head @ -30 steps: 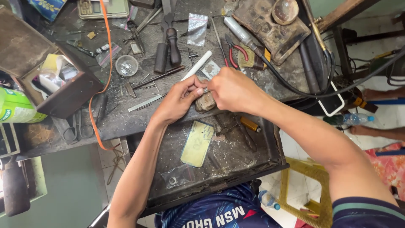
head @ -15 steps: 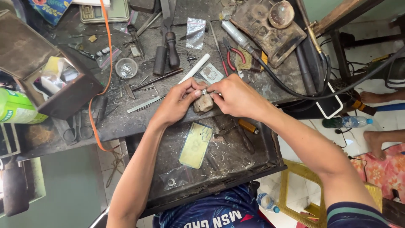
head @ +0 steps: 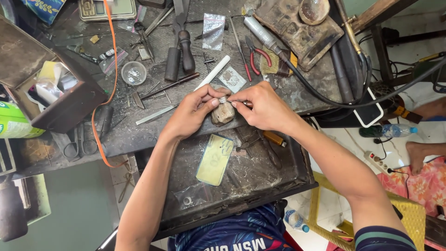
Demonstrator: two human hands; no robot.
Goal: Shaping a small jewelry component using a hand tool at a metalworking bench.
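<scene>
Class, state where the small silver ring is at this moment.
In the head view the small silver ring sits at bench centre, pinched between left hand and right hand, above the wooden peg.

ring (head: 222, 99) on block (head: 222, 113) between both hands | card (head: 214, 159) in tray (head: 278, 183) below | pliers (head: 254, 56) behind

Dark, grimy work surface (head: 139, 135) fills upper part of view, scratched and dusty. Shallow metal tray drawer (head: 278, 186) pulled out below its front edge. Open wooden box (head: 69, 107) stands at left side. Pale green floor (head: 69, 218) below left. At right, light tiled floor (head: 395, 153) with white power strip (head: 378, 162) lying on it; yellow plastic stool (head: 325, 223) near drawer's corner. Dark wooden frame (head: 376, 14) at upper right. Light even, daylight-like.
</scene>
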